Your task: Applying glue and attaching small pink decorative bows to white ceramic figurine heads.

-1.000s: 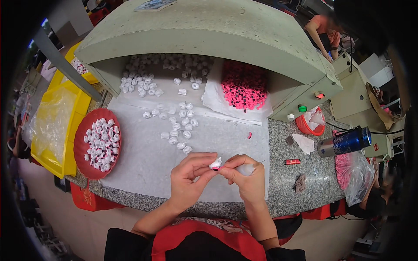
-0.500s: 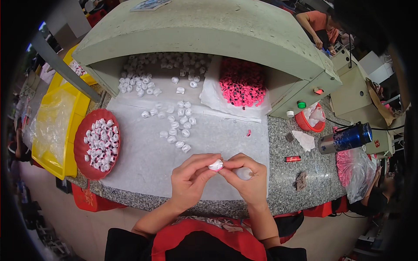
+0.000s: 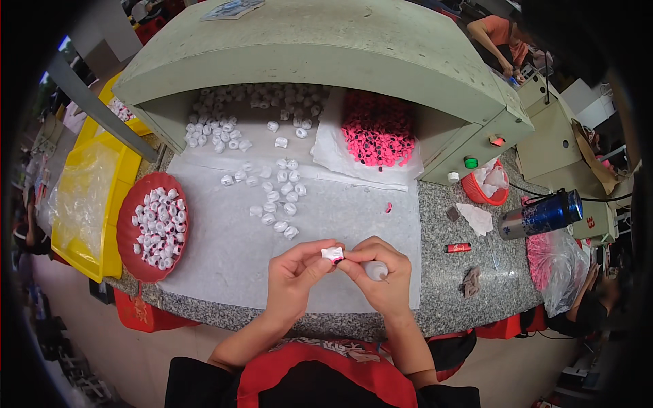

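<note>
Between thumb and fingers, my left hand (image 3: 291, 277) pinches a small white rounded piece (image 3: 332, 253) with a pink and dark underside. The thumb and fingertips of my right hand (image 3: 388, 280) touch the same piece from the right. A small whitish squeeze bottle (image 3: 375, 270) is tucked in the right palm, its narrow tip toward the lower right. Just beyond my hands, several similar white pieces (image 3: 270, 207) lie on white paper (image 3: 218, 265). One small pink bit (image 3: 388, 207) rests there too.
A pale green open-fronted cabinet (image 3: 299, 51) shelters more white pieces and a pile of pink and dark bits (image 3: 377, 136). At left stand a red bowl (image 3: 125, 245) of finished-looking pieces and a yellow tray (image 3: 109, 251). A blue bottle (image 3: 544, 214), red basket (image 3: 469, 188) and lighter (image 3: 458, 248) are right.
Both hands have shifted slightly left with the white piece. It has been tilted, so its pink and dark side shows more. The squeeze bottle has turned a little in my right hand.
</note>
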A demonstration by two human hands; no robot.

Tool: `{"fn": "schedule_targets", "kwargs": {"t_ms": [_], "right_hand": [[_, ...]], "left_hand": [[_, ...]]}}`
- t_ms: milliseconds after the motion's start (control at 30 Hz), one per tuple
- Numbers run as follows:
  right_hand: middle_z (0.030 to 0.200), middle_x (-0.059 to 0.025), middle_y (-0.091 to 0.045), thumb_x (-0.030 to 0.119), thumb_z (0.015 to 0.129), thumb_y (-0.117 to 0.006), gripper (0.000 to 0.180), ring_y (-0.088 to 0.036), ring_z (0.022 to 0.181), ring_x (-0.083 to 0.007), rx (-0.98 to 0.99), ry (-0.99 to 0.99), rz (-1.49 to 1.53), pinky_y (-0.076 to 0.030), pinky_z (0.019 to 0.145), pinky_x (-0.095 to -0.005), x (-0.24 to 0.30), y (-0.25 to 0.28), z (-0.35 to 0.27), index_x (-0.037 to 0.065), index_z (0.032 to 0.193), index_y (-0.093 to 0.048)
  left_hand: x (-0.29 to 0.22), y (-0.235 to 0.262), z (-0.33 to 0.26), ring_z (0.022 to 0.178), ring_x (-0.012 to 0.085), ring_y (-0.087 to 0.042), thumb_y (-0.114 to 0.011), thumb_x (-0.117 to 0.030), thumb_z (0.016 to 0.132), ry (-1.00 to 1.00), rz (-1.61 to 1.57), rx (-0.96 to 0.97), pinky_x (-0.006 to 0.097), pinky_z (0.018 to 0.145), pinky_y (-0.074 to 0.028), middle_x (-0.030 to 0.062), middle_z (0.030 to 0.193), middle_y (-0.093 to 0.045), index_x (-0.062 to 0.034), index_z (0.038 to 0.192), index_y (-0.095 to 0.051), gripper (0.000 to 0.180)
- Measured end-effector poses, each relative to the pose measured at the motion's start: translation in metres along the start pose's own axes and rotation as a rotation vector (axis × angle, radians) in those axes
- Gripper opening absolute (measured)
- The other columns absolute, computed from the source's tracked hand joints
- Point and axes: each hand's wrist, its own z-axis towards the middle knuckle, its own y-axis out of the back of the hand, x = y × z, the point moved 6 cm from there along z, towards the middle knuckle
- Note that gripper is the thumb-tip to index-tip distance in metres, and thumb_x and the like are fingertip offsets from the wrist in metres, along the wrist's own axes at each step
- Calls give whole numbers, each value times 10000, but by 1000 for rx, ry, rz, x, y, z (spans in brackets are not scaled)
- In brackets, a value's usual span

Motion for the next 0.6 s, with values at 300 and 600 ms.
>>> {"fn": "schedule_targets", "kwargs": {"t_ms": [300,600], "right_hand": [[830,-102,-563,-31,621,-733,246,-559,687,-134,-8,174,6,-456,584,-219,5,2,-1,9,834,-616],[848,-109,-560,-69,693,-675,168,-589,702,-154,34,-176,538,-497,609,-239,-15,-7,-8,-24,840,-607]], "left_hand": [[9,3,-1,852,163,-610,-547,4,828,248,-238,10,249,714,-506,116,911,-618,40,1103,-483,285],[0,1,-10,794,181,-632,-564,79,792,-1,-25,87,236,661,-510,136,895,-623,36,1035,-513,251]]}}
